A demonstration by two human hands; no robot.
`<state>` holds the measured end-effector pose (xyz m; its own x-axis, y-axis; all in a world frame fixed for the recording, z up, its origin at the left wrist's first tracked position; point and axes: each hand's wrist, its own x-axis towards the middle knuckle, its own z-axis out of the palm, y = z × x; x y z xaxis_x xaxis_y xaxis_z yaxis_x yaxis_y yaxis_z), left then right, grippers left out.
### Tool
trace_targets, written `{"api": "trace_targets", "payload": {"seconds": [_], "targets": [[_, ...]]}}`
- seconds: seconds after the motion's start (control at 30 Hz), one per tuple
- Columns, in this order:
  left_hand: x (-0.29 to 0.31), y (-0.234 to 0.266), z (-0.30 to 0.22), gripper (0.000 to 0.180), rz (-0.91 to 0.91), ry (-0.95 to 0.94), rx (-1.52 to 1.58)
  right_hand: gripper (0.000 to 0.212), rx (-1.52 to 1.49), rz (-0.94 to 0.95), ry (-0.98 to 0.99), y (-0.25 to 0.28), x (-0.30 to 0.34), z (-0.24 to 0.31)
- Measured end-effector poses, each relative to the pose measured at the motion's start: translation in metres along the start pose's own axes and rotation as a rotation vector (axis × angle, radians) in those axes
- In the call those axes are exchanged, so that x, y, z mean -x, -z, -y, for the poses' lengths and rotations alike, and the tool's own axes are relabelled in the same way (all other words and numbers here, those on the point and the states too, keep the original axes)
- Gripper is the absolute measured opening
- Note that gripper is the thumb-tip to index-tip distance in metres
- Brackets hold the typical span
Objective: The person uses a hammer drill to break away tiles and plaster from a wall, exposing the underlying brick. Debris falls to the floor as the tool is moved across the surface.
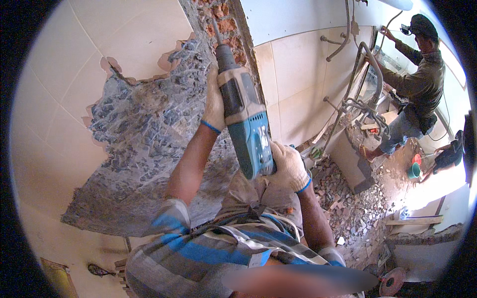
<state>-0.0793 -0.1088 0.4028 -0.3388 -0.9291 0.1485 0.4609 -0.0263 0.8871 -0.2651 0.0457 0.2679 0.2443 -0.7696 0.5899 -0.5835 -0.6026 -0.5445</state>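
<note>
Both my hands, in pale work gloves with blue cuffs, hold a teal and grey rotary hammer (243, 119). My left hand (214, 102) is closed along the side of its front housing, the fingers partly hidden behind the tool. Around the rear handle my right hand (288, 168) is wrapped. The chisel bit (216, 32) points up and away from me, over a strip of exposed red brick (226, 25) at the wall's edge. Whether its tip touches the brick I cannot tell. Left of the tool, rough grey mortar (149, 129) shows where the wall tiles are broken off.
Cream tiles (54, 74) still cover the wall on the left. Broken tile rubble (353, 208) lies on the floor to my right, near a concrete slab (350, 159). Bent pipes (370, 74) stick out beyond. A co-worker (422, 79) stands at the far right, close to a green bucket (414, 171).
</note>
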Motion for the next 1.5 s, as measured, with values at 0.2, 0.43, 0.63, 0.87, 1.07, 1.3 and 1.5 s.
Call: {"api": "trace_targets", "payload": {"seconds": [0.2,0.43,0.63,0.87,1.07,1.3,1.5], "targets": [[-0.007,0.000,-0.012,0.066,-0.029,0.022,-0.051,0.086,-0.070,-0.056,-0.129,-0.013,0.002,0.033],[0.023,-0.010,-0.004,0.065,-0.038,0.073,-0.141,0.081,-0.179,-0.089,-0.158,-0.034,0.022,0.051],[0.062,0.029,0.049,0.089,0.032,0.210,0.038,0.092,0.031,0.115,-0.136,-0.025,0.072,0.027],[0.115,0.078,0.138,0.103,-0.175,0.434,0.173,0.103,-0.032,0.341,-0.231,-0.045,0.137,0.030],[0.116,0.089,0.159,0.097,-0.207,0.532,0.125,0.093,-0.046,0.331,-0.358,-0.057,0.152,0.037],[0.075,0.062,0.145,0.084,-0.076,0.471,0.159,0.092,0.002,0.245,-0.398,-0.056,0.129,0.034],[0.071,0.058,0.148,0.087,0.047,0.452,0.231,0.083,-0.050,0.218,-0.408,-0.054,0.129,0.028]]}}
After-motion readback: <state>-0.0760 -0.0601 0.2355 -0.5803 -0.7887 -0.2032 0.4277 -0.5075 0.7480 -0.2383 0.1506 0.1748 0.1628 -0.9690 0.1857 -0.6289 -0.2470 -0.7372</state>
